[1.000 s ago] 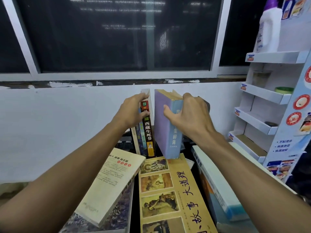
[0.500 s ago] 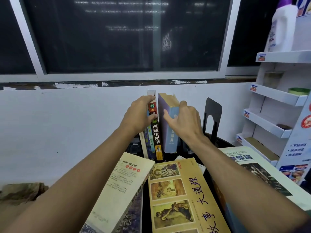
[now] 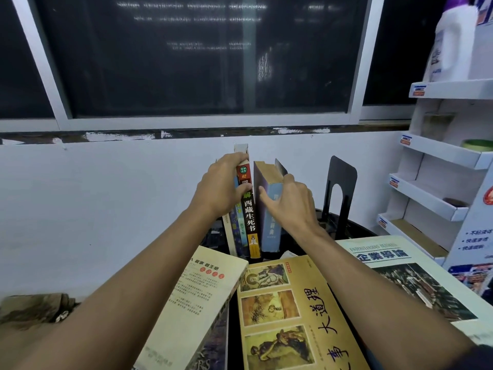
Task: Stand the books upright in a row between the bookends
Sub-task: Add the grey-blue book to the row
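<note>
Several books stand upright at the back of the dark table. My left hand grips the tops of the left ones, among them a black-spined book. To their right a thick blue book stands with its pages up, and my right hand holds it by its spine. A narrow gap separates the blue book from the black-spined one. A black metal bookend stands to the right, apart from the blue book. The left bookend is hidden.
Loose books lie flat in front: a cream paperback on another book, a yellow picture-cover book, and a large white textbook at the right. A white display shelf with a bottle stands at the right. The wall is close behind.
The blue book went from tilted in my right hand to standing upright on the table next to the row. The view shifted, so the right bookend and white textbook came into sight.
</note>
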